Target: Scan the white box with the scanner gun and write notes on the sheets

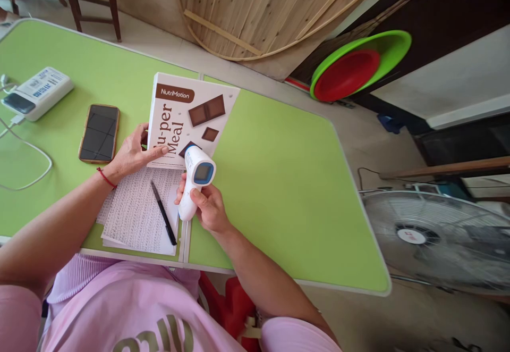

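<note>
My left hand (137, 152) grips the left edge of a white and brown box (187, 110) printed "NutriMotion", its thumb lying across the front. The box is tilted up over the table. Wrapped round the handle of a white and blue infrared thermometer (197, 174) is my right hand (205, 203). The thermometer is in front of the box's lower right corner, with its small screen facing me. Below the box, handwritten sheets of paper (133, 214) lie near the table's front edge, and a black pen (163, 212) rests on them.
A phone (99, 133) lies on the green folding table (279, 198), left of my left hand. Farther left is a white power bank (37, 92) with a cable (45, 174). A fan (414, 235) stands beyond the table's right edge; green and red basins (358, 65) lean behind.
</note>
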Demonstrator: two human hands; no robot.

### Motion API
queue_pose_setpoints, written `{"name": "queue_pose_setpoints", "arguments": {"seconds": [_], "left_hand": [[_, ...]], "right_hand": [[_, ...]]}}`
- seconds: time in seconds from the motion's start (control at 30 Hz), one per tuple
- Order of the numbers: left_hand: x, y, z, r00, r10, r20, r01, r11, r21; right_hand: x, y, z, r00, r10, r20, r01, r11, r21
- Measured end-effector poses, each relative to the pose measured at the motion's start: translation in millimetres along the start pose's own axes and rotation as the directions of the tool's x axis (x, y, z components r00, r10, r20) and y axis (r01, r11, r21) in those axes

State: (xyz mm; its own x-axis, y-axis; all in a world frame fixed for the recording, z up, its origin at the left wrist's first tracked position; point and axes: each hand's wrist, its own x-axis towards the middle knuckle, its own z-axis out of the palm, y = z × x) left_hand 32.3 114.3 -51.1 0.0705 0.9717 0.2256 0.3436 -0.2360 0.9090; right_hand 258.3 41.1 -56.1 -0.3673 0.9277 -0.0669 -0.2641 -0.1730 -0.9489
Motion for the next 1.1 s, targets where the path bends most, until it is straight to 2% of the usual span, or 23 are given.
{"name": "queue_pose_setpoints", "arguments": {"seconds": [0.43,0.57,0.8,0.97,1.1], "left_hand": [[0,2,0,0.999,-0.028,0.021,0.029,0.999,-0.039],[0,-1,1,0.999,0.027,0.024,-0.025,0.997,-0.077],[0,-1,-1,1.000,0.029,0.006,-0.029,0.998,0.062],[3,9,-9,0.999,-0.014,0.036,0.004,0.967,0.254],[3,8,-10,0.998,-0.045,0.044,0.034,0.974,0.223]], "right_hand": [[2,-1,1,1.000,0.007,-0.028,-0.006,0.999,0.032],[1,-2,0,0.999,0.007,-0.033,-0.006,1.000,0.019],[1,-4,-3,0.998,0.009,-0.060,-0.006,0.999,0.040],[1,-4,-4,0.999,-0.002,-0.047,0.004,0.999,0.038],[1,-4,-5,0.999,0.003,-0.049,-0.001,1.000,0.027]]}}
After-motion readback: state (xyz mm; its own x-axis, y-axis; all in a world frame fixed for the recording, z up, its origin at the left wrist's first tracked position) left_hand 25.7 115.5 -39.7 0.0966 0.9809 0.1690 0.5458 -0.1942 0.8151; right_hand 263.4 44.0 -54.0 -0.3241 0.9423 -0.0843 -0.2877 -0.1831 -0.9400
